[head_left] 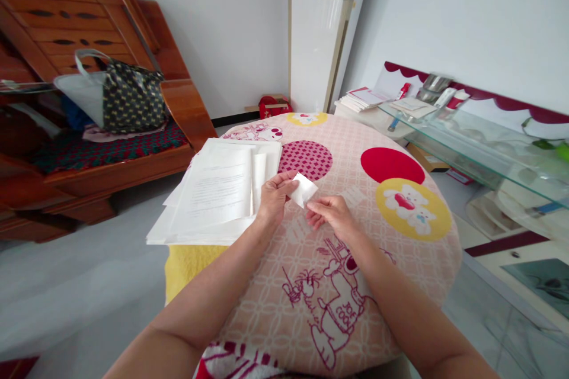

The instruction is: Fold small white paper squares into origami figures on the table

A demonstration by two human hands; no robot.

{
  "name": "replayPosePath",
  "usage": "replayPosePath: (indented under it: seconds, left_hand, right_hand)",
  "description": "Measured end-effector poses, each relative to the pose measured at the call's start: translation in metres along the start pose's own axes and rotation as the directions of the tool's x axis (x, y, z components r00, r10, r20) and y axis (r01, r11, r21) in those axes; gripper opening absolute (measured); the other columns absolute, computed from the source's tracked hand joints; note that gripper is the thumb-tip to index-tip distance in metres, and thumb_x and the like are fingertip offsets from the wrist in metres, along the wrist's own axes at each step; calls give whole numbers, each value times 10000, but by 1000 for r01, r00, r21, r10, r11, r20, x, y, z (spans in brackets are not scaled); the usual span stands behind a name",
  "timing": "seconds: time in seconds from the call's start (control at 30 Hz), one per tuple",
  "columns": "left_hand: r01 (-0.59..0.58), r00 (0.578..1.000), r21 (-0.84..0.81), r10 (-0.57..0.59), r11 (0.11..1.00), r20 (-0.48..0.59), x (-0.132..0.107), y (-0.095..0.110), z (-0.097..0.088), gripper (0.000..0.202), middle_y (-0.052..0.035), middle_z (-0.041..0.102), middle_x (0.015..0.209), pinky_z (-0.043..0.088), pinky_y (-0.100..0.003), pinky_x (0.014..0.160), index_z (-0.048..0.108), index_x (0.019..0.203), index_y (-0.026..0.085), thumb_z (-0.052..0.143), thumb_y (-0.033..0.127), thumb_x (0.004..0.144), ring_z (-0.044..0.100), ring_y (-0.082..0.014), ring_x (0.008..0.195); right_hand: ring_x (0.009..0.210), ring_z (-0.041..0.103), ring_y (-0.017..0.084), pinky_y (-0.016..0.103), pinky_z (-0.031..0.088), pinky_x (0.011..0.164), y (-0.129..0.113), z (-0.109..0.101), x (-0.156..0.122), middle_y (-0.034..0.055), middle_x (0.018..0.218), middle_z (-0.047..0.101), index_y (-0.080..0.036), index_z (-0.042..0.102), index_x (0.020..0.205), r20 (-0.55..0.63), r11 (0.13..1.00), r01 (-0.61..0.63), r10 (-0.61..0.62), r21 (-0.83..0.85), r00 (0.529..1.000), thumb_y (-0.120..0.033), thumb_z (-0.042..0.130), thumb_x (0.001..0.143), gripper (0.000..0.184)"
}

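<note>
A small white piece of paper point(304, 190), roughly square and perhaps folded, is held above the middle of the table. My left hand point(276, 194) pinches its left corner between thumb and fingers. At its lower right corner, my right hand point(331, 213) has thumb and forefinger closed together on the edge; its other fingers curl below. Left of my hands lies a stack of paper sheets point(208, 189), the top one printed with lines of text. A narrow folded white strip point(259, 174) rests on the stack's right side.
A patterned pink cloth point(275, 308) covers the round table. To the left stands a wooden bench point(186, 112) with a dark patterned handbag point(133, 98). On the right is a glass-topped stand point(489, 148) with papers point(362, 98) and metal containers point(433, 87). A white cabinet-like unit point(315, 41) stands behind.
</note>
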State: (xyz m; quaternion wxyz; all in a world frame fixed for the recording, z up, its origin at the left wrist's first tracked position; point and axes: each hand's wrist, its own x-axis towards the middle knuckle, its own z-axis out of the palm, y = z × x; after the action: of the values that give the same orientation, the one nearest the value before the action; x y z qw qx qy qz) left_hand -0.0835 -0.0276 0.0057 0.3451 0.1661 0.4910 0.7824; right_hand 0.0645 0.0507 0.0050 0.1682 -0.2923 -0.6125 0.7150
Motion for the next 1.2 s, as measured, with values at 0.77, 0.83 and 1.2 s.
replayPosePath:
  seconds: [0.77, 0.83, 1.2]
  left_hand:
    - [-67, 994, -44, 63, 997, -91, -4, 0, 9, 423, 15, 686, 699, 447, -233, 605, 756, 954, 173, 867, 278, 560, 572, -98, 605]
    - [-57, 995, -55, 52, 997, -88, -3, 1, 8, 416, 6, 700, 737, 449, -233, 606, 755, 943, 172, 866, 272, 554, 582, -100, 622]
    - [-24, 999, -36, 23, 999, -27, -4, -2, 7, 396, -4, 726, 797, 435, -220, 584, 749, 925, 169, 873, 268, 563, 591, -96, 630]
  right_hand:
    - [511, 663, 167, 262, 528, 484, 5, 27, 2, 83, 632, 741, -146, 731, 635, 0, 984, 32, -33, 175, 999, -438, 808, 627, 302]
    - [514, 665, 168, 264, 531, 488, 4, 26, 2, 79, 632, 739, -145, 730, 640, 22, 985, 26, -31, 173, 999, -442, 815, 622, 309]
    - [520, 673, 187, 281, 541, 491, 7, 21, 3, 84, 631, 735, -150, 727, 680, -38, 985, 88, -84, 146, 996, -489, 788, 665, 345]
